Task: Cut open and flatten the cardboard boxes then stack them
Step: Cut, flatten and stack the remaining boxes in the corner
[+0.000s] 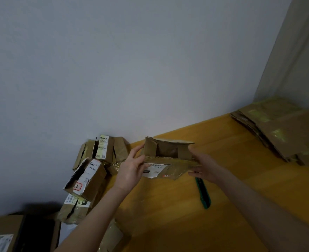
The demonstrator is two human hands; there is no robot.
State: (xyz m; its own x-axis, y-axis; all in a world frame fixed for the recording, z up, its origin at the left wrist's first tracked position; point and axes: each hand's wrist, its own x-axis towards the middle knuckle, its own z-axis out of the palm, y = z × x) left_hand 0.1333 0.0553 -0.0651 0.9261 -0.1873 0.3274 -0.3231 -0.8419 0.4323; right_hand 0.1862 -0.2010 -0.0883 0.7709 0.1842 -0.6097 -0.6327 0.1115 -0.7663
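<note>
Your left hand (131,167) and right hand (205,165) grip opposite ends of the open box (166,151), centre frame. Probably light, creasable; hold end panels.

One open box (168,151). About five unflattened boxes (90,177) in a pile by the wall; the exact number is hard to tell. One stack of flattened cardboard (286,135), its sheets too many to count. One green cutter (203,193). One large box (2,231).

dim, soft focus, wide-angle edge distortion
</note>
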